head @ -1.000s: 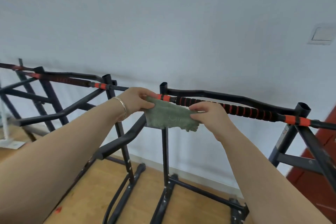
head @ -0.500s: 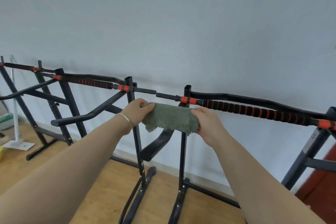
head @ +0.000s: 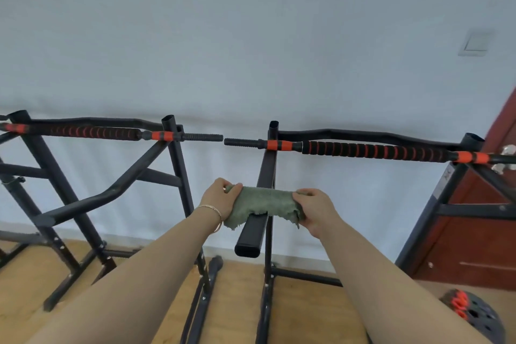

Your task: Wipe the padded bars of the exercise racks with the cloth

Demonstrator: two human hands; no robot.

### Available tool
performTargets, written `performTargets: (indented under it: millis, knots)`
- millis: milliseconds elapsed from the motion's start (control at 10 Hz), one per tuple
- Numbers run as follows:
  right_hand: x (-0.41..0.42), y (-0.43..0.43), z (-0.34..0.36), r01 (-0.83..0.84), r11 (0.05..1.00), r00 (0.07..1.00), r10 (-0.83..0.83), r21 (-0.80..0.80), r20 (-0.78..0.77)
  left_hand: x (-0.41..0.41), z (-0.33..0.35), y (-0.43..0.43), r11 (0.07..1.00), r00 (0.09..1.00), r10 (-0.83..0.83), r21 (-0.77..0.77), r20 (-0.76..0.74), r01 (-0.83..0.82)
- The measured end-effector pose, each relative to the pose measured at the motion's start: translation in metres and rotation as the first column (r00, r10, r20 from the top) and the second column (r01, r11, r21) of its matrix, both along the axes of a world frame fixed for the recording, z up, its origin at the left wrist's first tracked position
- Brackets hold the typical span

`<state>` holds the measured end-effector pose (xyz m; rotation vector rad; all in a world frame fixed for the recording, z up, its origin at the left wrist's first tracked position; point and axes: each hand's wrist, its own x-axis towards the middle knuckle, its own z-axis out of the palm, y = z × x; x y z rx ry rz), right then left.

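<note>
My left hand [head: 220, 200] curls its fingers over the left end of the green cloth [head: 261, 204], and my right hand [head: 317, 211] pinches the right end. The cloth lies stretched over a black arm bar [head: 251, 240] that juts toward me. The right padded bar [head: 374, 151], ringed black and orange, runs farther off above the cloth, apart from it. The left padded bar [head: 83, 131] is well to the left.
</note>
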<state>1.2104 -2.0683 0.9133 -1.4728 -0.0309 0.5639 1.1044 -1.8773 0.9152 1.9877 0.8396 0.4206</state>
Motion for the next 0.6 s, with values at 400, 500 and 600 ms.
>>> performTargets:
  millis: [400,500,600]
  knots:
    - [-0.012,-0.002,-0.023,0.115,0.891,0.836,0.152,-0.438,0.527,-0.008,-0.023,-0.012,0.841,0.967,-0.054,0.511,-0.249,0.178]
    - [-0.016,-0.01,-0.026,0.132,0.798,0.724,0.327,-0.588,0.607,-0.009,-0.021,-0.022,0.76,0.933,-0.028,0.599,-0.36,0.254]
    - [-0.015,-0.026,-0.038,0.199,0.643,0.63,0.495,-0.74,0.599,-0.015,-0.036,-0.026,0.74,0.867,-0.016,0.577,-0.498,0.346]
